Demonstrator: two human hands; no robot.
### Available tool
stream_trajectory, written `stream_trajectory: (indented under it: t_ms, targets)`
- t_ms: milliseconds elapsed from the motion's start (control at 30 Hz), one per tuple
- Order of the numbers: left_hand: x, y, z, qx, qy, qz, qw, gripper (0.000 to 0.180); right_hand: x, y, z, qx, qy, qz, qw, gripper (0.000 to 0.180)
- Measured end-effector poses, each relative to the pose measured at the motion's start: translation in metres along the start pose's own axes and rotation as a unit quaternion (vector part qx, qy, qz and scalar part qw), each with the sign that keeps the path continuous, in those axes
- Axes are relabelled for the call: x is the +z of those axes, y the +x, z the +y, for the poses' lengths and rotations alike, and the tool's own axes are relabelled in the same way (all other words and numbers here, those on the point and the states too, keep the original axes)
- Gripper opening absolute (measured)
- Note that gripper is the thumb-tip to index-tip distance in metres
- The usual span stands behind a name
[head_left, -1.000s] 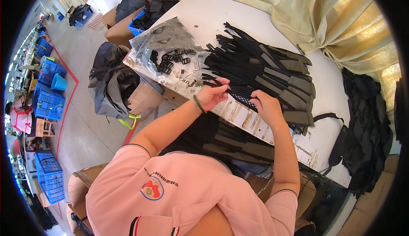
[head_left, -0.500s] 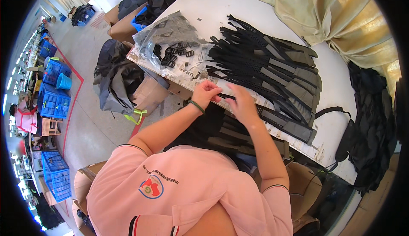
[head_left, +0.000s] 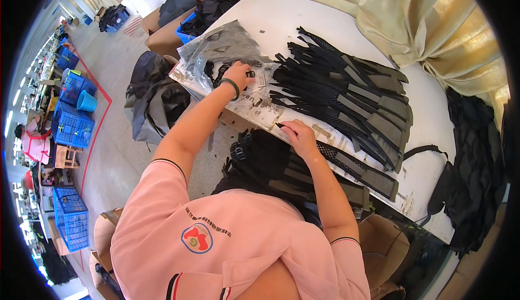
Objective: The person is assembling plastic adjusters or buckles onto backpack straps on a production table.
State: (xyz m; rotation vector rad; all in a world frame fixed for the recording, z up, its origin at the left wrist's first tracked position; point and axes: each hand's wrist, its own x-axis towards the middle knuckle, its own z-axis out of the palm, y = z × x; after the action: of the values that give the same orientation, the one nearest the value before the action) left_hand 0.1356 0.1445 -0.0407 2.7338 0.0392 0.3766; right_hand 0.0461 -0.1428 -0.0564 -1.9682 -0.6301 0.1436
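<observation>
Right hand (head_left: pixel 299 136) pinches black strap (head_left: pixel 355 167) by its tip, presumably steadying it; left hand (head_left: pixel 236 78) at buckles (head_left: pixel 221 72), grip we cannot tell.

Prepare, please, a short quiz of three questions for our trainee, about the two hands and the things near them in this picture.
1. True or false: the right hand touches the gold curtain.
2. Choose one. The left hand is at: (a) a blue basket, (b) the black buckles, (c) a cardboard box.
3. Fill in the gap: the dark bracelet is worn on the ____ wrist.

Key: 1. False; it pinches a black strap end. 2. b. 3. left.
</observation>
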Motion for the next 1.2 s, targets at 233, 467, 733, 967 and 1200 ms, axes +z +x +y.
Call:
stream_trajectory:
  t_ms: [233, 467, 733, 967, 1200]
  targets:
    - [0.0, 0.007, 0.004, 0.024, 0.053, -0.055, 0.997, 0.02, 0.0, 0.005, 0.01, 0.029, 0.083, 0.032, 0.996, 0.013]
    - [-0.032, -0.047, 0.069, -0.218, -0.693, -0.134, 0.674, 0.012, -0.021, -0.002, -0.009, 0.118, 0.269, 0.014, 0.956, 0.013]
    - [-0.017, -0.116, 0.133, -0.26, -0.846, -0.308, 0.35, 0.014, -0.039, -0.005, -0.048, 0.049, 0.323, -0.012, 0.945, 0.011]
    - [-0.014, -0.118, 0.141, -0.266, -0.847, -0.318, 0.332, 0.013, -0.048, -0.01, -0.053, 0.022, 0.26, -0.044, 0.964, 0.01]
    - [-0.009, -0.121, 0.138, -0.252, -0.829, -0.314, 0.388, 0.012, -0.058, -0.008, -0.062, -0.021, 0.124, -0.062, 0.99, 0.01]
